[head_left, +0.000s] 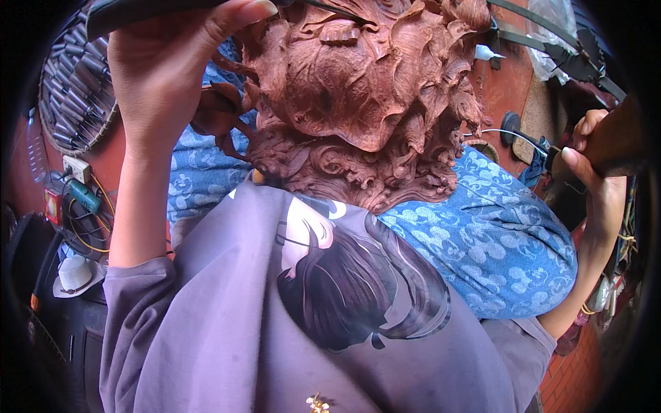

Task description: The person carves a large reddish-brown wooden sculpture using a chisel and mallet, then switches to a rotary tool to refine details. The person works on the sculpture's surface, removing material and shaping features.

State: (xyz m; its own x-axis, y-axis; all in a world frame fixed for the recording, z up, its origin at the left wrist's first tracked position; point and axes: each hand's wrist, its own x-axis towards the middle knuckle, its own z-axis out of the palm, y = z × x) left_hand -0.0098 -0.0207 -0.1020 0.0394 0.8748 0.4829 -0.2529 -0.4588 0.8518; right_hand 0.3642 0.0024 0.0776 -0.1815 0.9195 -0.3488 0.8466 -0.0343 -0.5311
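Here, left hand (162, 65) clamped on dark tool (138, 10), right hand (599, 162) around wooden handle (616, 138), beside reddish carving (358, 96).

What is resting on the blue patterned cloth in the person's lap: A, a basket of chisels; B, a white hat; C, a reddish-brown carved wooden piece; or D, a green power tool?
C: the reddish-brown wood carving, with its leafy, curling relief, lies on the blue patterned cloth, between the left hand and the right hand, which grips a dark wooden handle.
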